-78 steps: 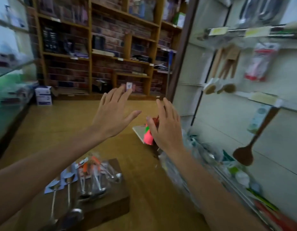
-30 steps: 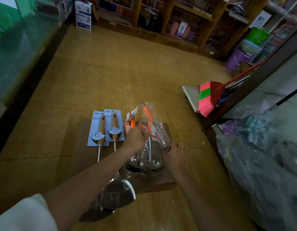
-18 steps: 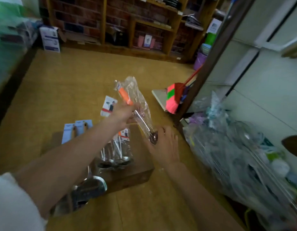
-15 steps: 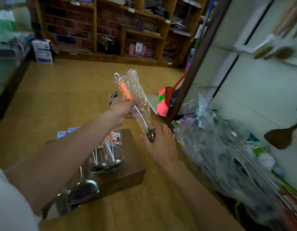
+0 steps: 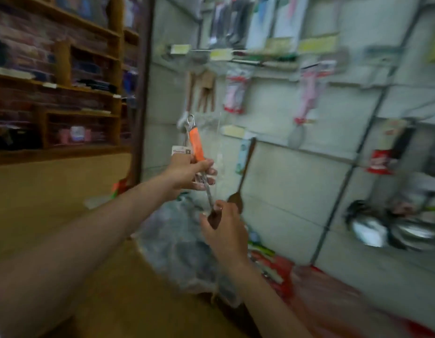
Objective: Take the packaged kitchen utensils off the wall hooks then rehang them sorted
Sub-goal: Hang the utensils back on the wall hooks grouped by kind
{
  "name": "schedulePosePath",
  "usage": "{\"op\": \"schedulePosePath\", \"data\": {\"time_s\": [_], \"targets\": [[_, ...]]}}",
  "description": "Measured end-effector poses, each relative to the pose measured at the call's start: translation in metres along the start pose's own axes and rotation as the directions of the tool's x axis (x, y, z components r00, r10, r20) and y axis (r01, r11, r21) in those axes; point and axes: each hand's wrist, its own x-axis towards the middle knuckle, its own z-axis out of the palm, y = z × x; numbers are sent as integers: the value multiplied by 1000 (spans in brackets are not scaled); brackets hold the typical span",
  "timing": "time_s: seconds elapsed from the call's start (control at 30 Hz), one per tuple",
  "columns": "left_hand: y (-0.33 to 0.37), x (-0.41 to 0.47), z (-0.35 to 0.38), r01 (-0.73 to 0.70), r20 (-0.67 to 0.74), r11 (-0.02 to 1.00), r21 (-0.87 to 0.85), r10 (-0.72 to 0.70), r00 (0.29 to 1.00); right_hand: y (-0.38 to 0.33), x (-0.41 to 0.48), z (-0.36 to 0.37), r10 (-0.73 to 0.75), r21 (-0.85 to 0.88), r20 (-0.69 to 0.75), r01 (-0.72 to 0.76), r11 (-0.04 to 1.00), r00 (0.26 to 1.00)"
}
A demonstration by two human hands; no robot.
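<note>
spoon [image 5: 196, 145]: ring end up, near the wall [image 5: 287, 184], likely ready for hanging | left hand [image 5: 187, 170]: fingers curled round its orange handle | right hand [image 5: 227, 232]: pinches its bottom end to steady it

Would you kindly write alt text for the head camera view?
A left hand and right hand hold a bagged orange-handled spoon upright before a wall of hanging utensils; the left grips its handle, the right pinches its lower end.
</note>
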Motion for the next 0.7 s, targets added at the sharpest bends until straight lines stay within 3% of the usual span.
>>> {"op": "schedulePosePath", "data": {"time_s": [0.27, 0.43, 0.57, 0.7], "targets": [[59, -8, 271, -112, 328, 993, -41, 119, 937, 141, -29, -211, 99, -131, -359, -155, 979, 928], [88, -31, 408, -151, 473, 983, -101, 181, 862, 204, -64, -325, 65, -234, -403, -171, 957, 913], [106, -48, 492, -176, 481, 977, -116, 210, 851, 248, -80, -387, 81, -328, -499, -275, 904, 863], [120, -61, 556, -81, 466, 967, -240, 188, 865, 280, -80, -423, 130, -265, -600, -349, 899, 789]]}}
